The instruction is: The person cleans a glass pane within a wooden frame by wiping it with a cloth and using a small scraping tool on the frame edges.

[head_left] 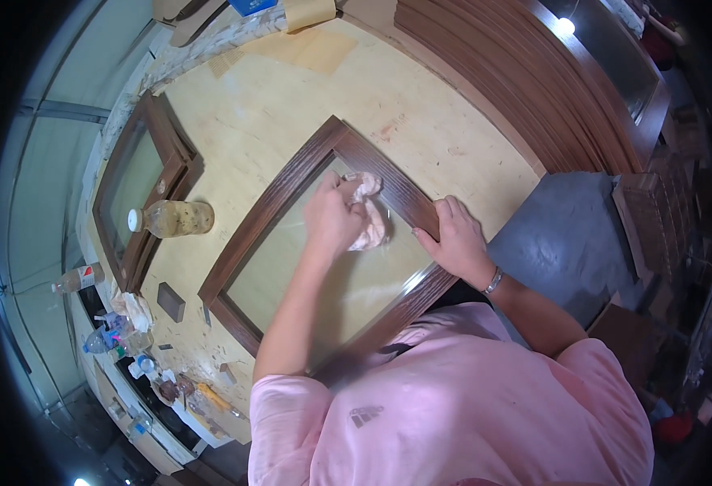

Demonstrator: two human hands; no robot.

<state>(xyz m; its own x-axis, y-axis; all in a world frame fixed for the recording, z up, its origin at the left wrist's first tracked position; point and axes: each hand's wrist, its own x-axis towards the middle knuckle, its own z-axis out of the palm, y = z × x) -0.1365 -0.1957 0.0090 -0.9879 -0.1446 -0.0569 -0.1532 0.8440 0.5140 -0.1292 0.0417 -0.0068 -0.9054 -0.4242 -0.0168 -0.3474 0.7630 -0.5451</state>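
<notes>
In front of me a dark brown wooden-framed glass panel (271,188) lies on the worktable, one corner pointing away. My left hand (335,212) is closed around a crumpled pale cloth (369,235), which touches the glass in the panel's upper part. Across the right side of the frame rests my right hand (457,241), thumb toward the inner edge and fingers along the outer edge, gripping the rail. A metal bracelet (493,280) circles that wrist. The panel's near edge is partly hidden by my left arm and pink shirt.
More framed panels (121,182) are stacked at the left beside a bottle of cloudy yellowish liquid (179,219). A dark block (170,301) and a yellow-handled tool (214,397) lie lower left. Long brown boards (526,73) are piled at the far right, near a grey surface (562,235).
</notes>
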